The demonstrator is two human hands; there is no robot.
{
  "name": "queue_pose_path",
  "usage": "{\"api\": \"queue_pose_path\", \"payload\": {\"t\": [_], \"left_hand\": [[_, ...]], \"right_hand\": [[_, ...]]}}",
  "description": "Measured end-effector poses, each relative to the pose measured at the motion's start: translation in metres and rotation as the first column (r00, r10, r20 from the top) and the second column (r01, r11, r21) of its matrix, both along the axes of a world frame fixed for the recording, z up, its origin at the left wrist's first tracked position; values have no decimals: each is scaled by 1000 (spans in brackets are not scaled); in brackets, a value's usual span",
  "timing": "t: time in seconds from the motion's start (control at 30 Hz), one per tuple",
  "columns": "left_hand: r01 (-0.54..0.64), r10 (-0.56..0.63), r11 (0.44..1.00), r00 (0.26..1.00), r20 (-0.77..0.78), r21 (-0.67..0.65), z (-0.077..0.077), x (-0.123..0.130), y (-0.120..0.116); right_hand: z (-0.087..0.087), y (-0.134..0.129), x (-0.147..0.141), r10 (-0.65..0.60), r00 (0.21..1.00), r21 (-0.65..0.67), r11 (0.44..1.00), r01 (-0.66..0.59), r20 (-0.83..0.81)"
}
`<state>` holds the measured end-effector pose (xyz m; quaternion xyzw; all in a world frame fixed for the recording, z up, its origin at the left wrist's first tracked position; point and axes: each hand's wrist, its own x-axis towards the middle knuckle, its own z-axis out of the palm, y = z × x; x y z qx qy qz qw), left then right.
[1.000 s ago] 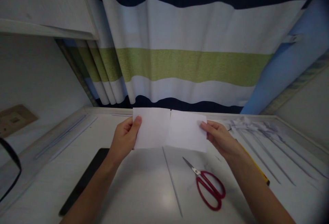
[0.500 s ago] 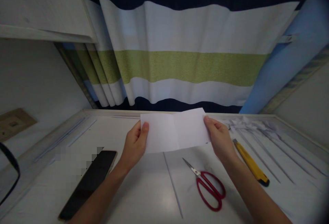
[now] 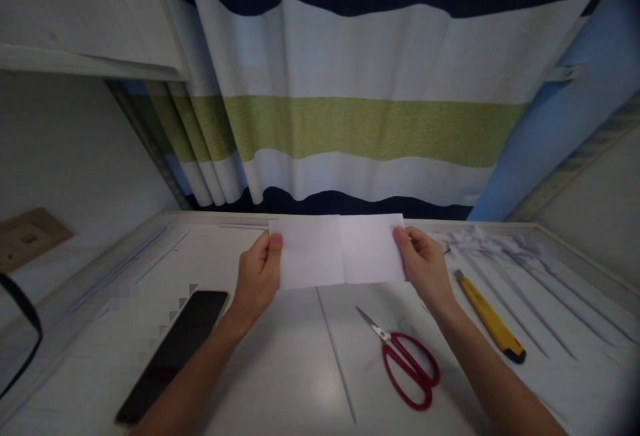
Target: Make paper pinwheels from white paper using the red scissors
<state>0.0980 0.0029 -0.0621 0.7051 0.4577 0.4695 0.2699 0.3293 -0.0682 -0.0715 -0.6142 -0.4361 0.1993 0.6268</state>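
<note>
A white sheet of paper (image 3: 313, 253) with a crease down its middle is held up above the table, one end in each hand. My left hand (image 3: 257, 279) pinches its left edge, thumb on the near face and fingers behind. At the right edge, my right hand (image 3: 425, 266) grips it the same way, thumb near the upper corner. Below the paper lie red-handled scissors (image 3: 407, 359), blades closed and pointing to the upper left. A thin white paper stick (image 3: 337, 356) lies on the table left of the scissors.
A black phone (image 3: 175, 356) lies beside my left forearm. To the right are a yellow utility knife (image 3: 490, 316), several thin paper sticks (image 3: 535, 306) and crumpled paper (image 3: 495, 243). A striped curtain (image 3: 365, 129) hangs behind the white table (image 3: 280, 383).
The paper is now held flatter and more level; its right half has tilted down slightly. Both hands keep their hold, and the left has shifted a little to the left.
</note>
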Motion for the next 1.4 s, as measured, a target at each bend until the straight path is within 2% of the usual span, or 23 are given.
{"api": "queue_pose_path", "payload": {"t": [0.43,0.93,1.1,1.4], "left_hand": [[-33,36,999,997,-74,40,-1,2,0],[-61,62,998,996,-70,25,-1,3,-1],[-29,28,1000,998,-53,-10,-5,2,0],[-38,39,999,998,-47,18,-3,2,0]], "right_hand": [[0,1,1,-28,998,-2,1000,28,64],[-2,4,2,-48,990,-27,998,53,134],[-4,7,0,-45,988,-19,999,49,149],[-5,8,1,-47,986,-32,998,52,160]]}}
